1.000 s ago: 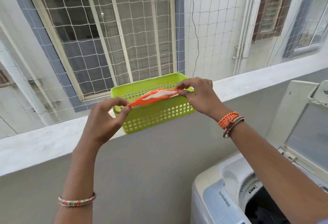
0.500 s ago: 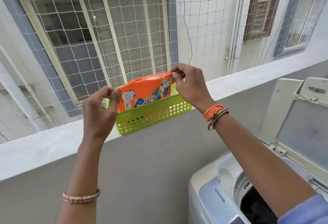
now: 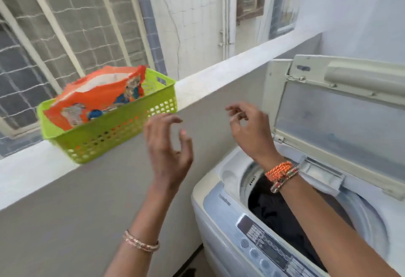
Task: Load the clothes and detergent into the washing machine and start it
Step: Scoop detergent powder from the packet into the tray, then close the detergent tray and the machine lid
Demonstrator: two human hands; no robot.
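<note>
Only the head view is given. At the left of the frame the orange detergent packet (image 3: 98, 94) stands in the green basket (image 3: 114, 136) on the white ledge (image 3: 230, 64), its torn top gaping and pale contents showing inside. Neither hand touches it. The left hand (image 3: 168, 151), at centre frame, is empty, its fingers (image 3: 173, 119) loosely spread and bent. The right hand (image 3: 249, 132), just right of centre, is also empty, its fingers (image 3: 235, 110) slack and curled around nothing. Lower right, the washing machine (image 3: 219, 222) has its lid (image 3: 341, 119) raised, and dark clothes (image 3: 276, 211) lie in the drum, so loading the laundry looks done or nearly so. Whether any detergent is already in the drum cannot be told. By my reading, what remains is to confirm or add the powder, lower the lid, and press start on the control panel (image 3: 263, 246) at the front edge.
</note>
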